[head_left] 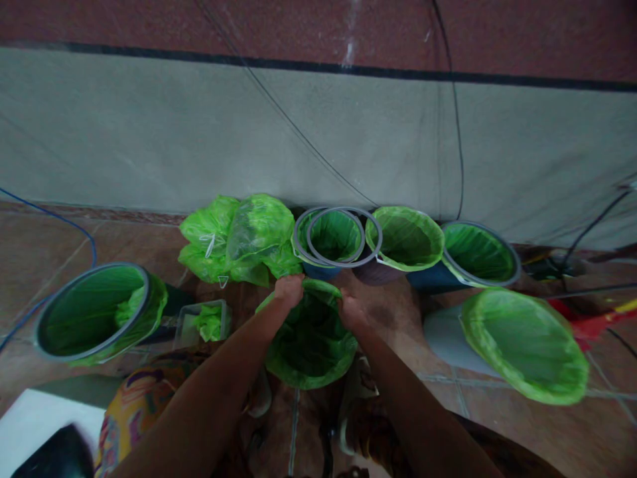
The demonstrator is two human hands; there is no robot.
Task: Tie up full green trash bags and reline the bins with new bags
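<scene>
Both my hands grip the rim of a bin lined with a green bin bag [311, 375], which stands on the floor between my feet. My left hand [289, 290] closes over the bag's edge at the far left of the rim. Across from it, my right hand [351, 311] is closed on the edge at the far right. The bag is folded outward over the rim and hides most of the bin. Just beyond stands a blue bin [318, 272] with a green liner, and a loose grey ring [381, 239] lies over its top.
Filled green bags [261, 226] lean by the wall. More lined bins stand around: one at left [94, 355], one at right [448, 335], others along the wall. A clear tub [226, 325] holds crumpled green plastic. A blue cable [64, 218] crosses the floor at left.
</scene>
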